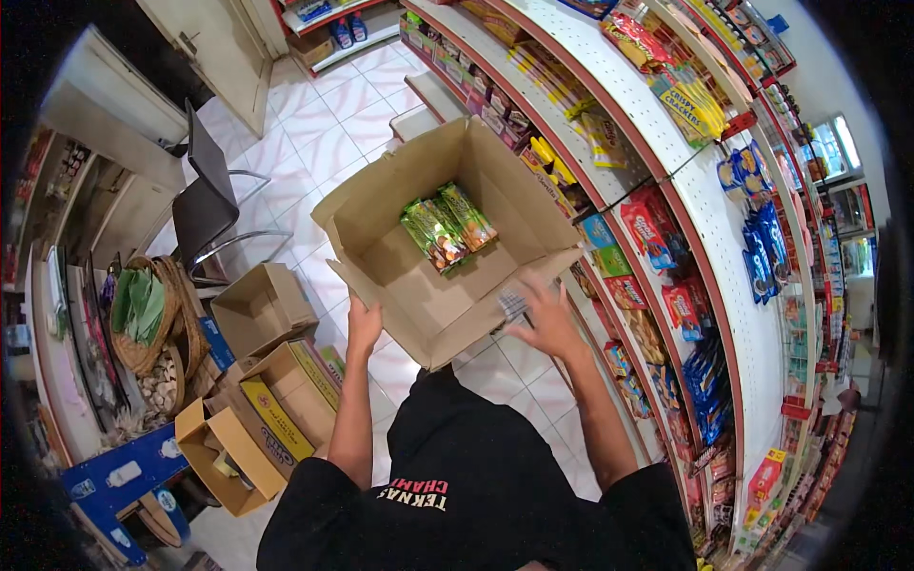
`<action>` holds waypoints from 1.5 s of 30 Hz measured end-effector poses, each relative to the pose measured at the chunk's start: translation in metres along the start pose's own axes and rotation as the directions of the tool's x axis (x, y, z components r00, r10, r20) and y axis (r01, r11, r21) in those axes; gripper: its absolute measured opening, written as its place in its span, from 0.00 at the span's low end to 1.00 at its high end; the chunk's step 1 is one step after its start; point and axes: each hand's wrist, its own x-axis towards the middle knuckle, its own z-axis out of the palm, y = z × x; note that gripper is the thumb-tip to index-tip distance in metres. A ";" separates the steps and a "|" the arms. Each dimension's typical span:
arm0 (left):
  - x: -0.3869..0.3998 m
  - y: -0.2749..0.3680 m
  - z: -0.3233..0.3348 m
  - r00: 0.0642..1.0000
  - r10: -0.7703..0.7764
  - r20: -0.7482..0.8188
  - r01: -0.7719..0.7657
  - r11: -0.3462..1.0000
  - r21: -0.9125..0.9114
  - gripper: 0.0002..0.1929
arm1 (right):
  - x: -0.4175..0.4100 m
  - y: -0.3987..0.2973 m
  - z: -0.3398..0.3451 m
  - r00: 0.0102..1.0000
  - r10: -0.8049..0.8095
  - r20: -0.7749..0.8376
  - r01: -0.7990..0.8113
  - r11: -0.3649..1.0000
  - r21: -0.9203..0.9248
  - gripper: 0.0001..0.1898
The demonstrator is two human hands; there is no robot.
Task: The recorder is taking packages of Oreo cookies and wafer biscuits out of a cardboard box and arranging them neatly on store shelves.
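Note:
An open cardboard box (pixel 389 268) is tilted up in front of me, with several green snack packets (pixel 446 225) lying together inside. My left hand (pixel 364 325) grips its near left side, the thumb showing on the outside. Beside the near right side is my right hand (pixel 546 321), blurred, its fingers spread. A small grey checkered patch (pixel 512 303) shows by those fingers; what it is, I cannot tell. Whether the right fingers touch the cardboard is also unclear.
Store shelves (pixel 703 207) packed with biscuits and snacks curve along my right. On the left are another empty carton (pixel 264 307), a yellow-sided carton (pixel 278 421), a smaller open box (pixel 232 460), woven baskets (pixel 168 307) and a dark chair (pixel 203 193). A door (pixel 214 57) stands ajar beyond.

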 end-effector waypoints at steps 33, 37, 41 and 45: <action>-0.049 0.112 -0.202 0.942 0.138 -0.306 -0.229 0.931 -0.284 0.24 | 0.192 -0.106 -0.064 0.669 -0.742 -0.041 0.720 0.660 -0.214 0.06; -0.027 0.098 -0.166 0.962 0.170 -0.211 -0.213 0.957 -0.196 0.21 | 0.164 -0.069 -0.063 0.792 -0.610 0.035 0.604 0.772 -0.197 0.04; -0.004 0.052 -0.114 0.990 0.087 -0.113 -0.120 0.936 -0.332 0.24 | 0.127 -0.024 -0.048 0.876 -0.463 0.134 0.482 0.838 -0.256 0.06; 0.012 0.007 -0.056 0.999 0.026 0.031 -0.010 0.912 -0.410 0.26 | 0.095 0.015 -0.014 0.931 -0.333 0.150 0.361 0.899 -0.248 0.07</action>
